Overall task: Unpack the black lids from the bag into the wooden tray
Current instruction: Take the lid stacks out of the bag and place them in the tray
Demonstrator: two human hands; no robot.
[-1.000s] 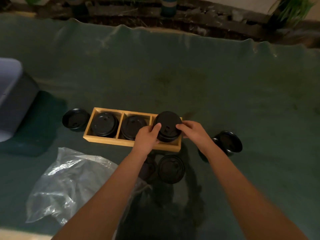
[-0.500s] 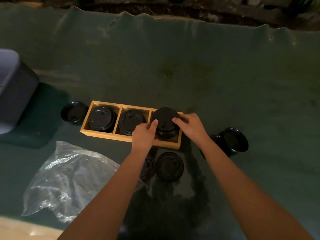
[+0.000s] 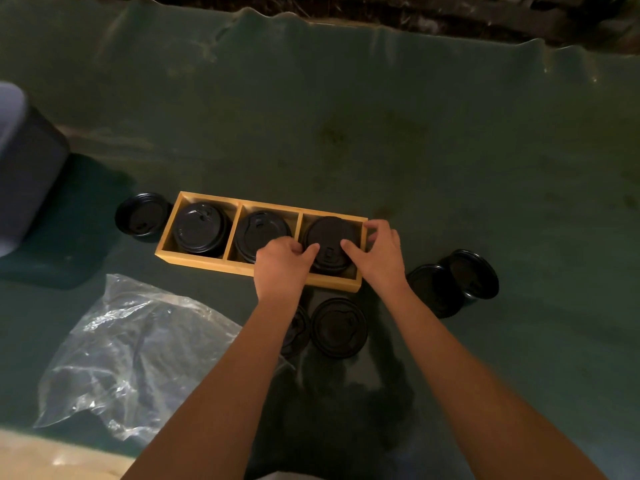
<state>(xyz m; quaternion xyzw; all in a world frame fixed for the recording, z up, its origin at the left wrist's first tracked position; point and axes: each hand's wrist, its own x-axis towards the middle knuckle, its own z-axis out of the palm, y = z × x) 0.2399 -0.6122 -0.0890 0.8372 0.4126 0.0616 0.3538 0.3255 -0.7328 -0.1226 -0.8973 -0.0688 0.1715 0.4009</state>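
Observation:
A wooden tray (image 3: 194, 261) with three compartments lies on the green cloth. Black lids fill the left compartment (image 3: 201, 227) and the middle one (image 3: 258, 230). A stack of black lids (image 3: 329, 237) sits in the right compartment, with my left hand (image 3: 282, 268) on its left side and my right hand (image 3: 379, 252) on its right side, fingers pressed against it. A crumpled clear plastic bag (image 3: 135, 355) lies at the lower left.
Loose black lids lie on the cloth: one left of the tray (image 3: 142, 213), some in front of it (image 3: 338, 328), some at the right (image 3: 467, 273). A grey container (image 3: 24, 181) stands at the far left. The cloth's far edge meets dark ground.
The stack of lids held between both hands has gone down into the right compartment of the tray. The camera has tipped further downward.

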